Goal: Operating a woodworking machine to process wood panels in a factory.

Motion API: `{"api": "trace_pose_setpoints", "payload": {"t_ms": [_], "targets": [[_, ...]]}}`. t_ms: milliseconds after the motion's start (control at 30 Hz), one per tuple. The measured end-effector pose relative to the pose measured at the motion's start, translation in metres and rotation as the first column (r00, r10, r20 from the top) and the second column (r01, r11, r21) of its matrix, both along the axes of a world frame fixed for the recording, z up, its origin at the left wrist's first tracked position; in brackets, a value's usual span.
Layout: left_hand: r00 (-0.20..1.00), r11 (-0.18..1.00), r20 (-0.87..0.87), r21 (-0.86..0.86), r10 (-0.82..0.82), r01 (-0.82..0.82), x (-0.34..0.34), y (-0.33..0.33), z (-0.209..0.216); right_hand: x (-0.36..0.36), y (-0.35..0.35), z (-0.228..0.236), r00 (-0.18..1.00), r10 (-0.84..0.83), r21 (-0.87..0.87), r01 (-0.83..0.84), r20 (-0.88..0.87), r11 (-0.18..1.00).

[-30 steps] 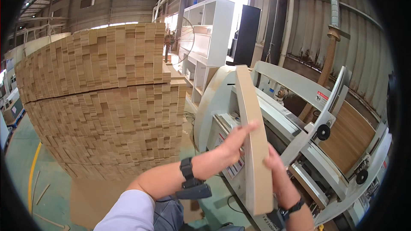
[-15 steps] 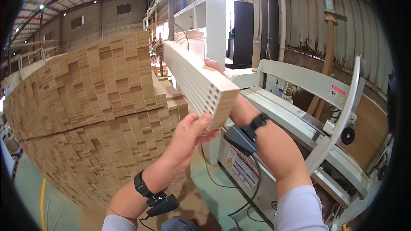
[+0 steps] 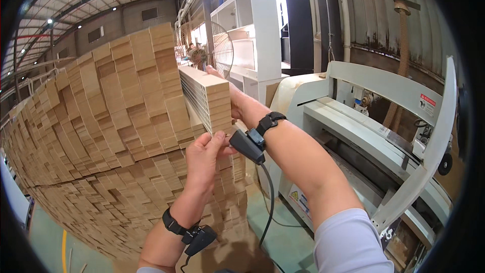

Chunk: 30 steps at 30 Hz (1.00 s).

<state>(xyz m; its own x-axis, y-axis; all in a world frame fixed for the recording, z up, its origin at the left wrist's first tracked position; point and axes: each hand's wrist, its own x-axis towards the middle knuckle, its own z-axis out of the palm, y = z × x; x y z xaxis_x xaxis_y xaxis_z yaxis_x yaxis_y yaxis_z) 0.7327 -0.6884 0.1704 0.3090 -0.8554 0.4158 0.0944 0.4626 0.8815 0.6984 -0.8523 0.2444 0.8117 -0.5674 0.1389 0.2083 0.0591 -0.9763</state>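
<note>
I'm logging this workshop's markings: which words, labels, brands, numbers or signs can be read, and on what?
No wording is clear enough to quote.
Red-and-white label on the machine's arch: too small to read.
Yellow triangle sign on the machine's lower front: print beside it too small to read.
Dark marking on the machine, near the right sleeve: too unclear.
Held boards: no text visible.

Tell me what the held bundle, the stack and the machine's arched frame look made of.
Held bundle: probably wood-based board; tan, matt, layered end, smooth pale top.
Stack: likely similar board, raw-looking; matt brown ends without gloss.
Arched frame: probably painted metal; smooth, even pale-grey coat, though plastic can't be ruled out.
</note>
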Motion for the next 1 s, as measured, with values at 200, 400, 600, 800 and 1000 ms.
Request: {"api": "trace_pose_setpoints", "payload": {"t_ms": [200, 400, 600, 800, 1000], "targets": [[0.958, 0.991, -0.253, 0.051, 0.131, -0.122, 0.020, -0.008, -0.002, 0.007, 0.025, -0.035, 0.994, -0.098, -0.151, 0.103, 0.037, 0.983], [0.923, 0.994, -0.380, 0.103, 0.068, -0.031, 0.025, -0.016, 0.002, 0.002, 0.065, -0.024, 0.992, -0.094, 0.025, 0.092, 0.080, 0.995], [0.846, 0.979, -0.531, 0.134, -0.060, 0.153, 0.013, 0.000, -0.012, 0.018, 0.031, -0.042, 0.989, -0.092, 0.049, 0.087, 0.114, 0.995], [0.588, 0.953, -0.809, 0.183, 0.006, 0.242, 0.000, 0.070, -0.103, 0.012, 0.052, -0.032, 0.931, -0.354, -0.196, 0.365, 0.093, 0.910], [0.367, 0.895, -0.902, 0.341, 0.227, 0.286, -0.028, 0.127, -0.202, 0.002, 0.092, -0.019, 0.892, -0.443, -0.063, 0.449, 0.090, 0.891]]}}
